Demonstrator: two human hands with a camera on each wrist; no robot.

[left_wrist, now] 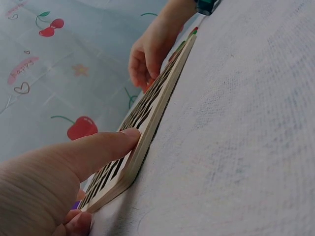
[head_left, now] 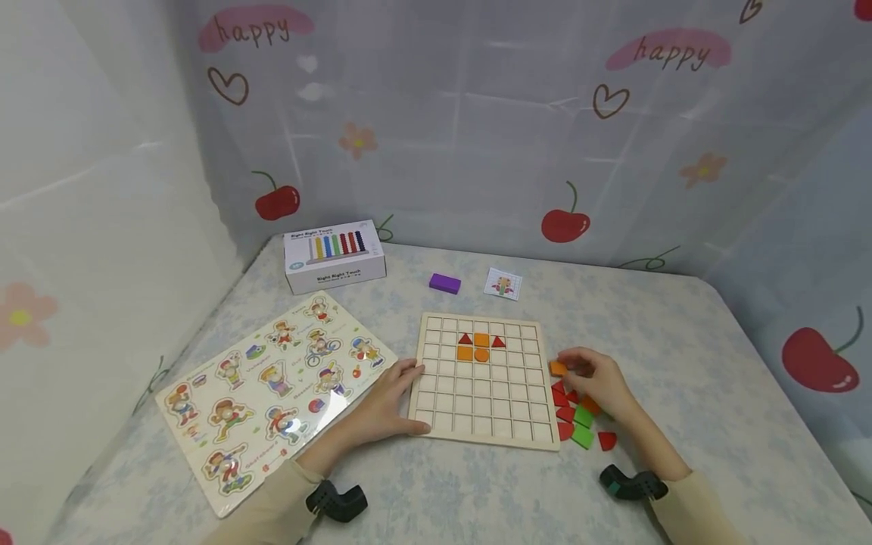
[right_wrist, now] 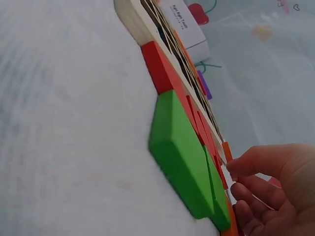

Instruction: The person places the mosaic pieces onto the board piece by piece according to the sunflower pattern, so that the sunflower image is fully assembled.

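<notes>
A wooden grid board (head_left: 490, 390) lies flat on the table, with two red triangles, two orange squares and an orange circle (head_left: 481, 354) in its upper cells. My left hand (head_left: 381, 401) rests against the board's left edge; in the left wrist view the thumb (left_wrist: 106, 150) lies straight on the rim. Just beyond the right edge, my right hand (head_left: 599, 382) pinches an orange square tile (head_left: 558, 369) between thumb and fingers. Below that hand lie loose red pieces (head_left: 565, 414) and green tiles (head_left: 582, 436), partly stacked and partly hidden by the hand.
To the left lies a glossy picture puzzle board (head_left: 272, 390) with cartoon figures. Behind it stands a white toy box (head_left: 335, 257). A purple block (head_left: 445, 284) and a small pattern card (head_left: 503, 284) lie beyond the grid. A printed curtain (head_left: 463, 151) hangs behind the table.
</notes>
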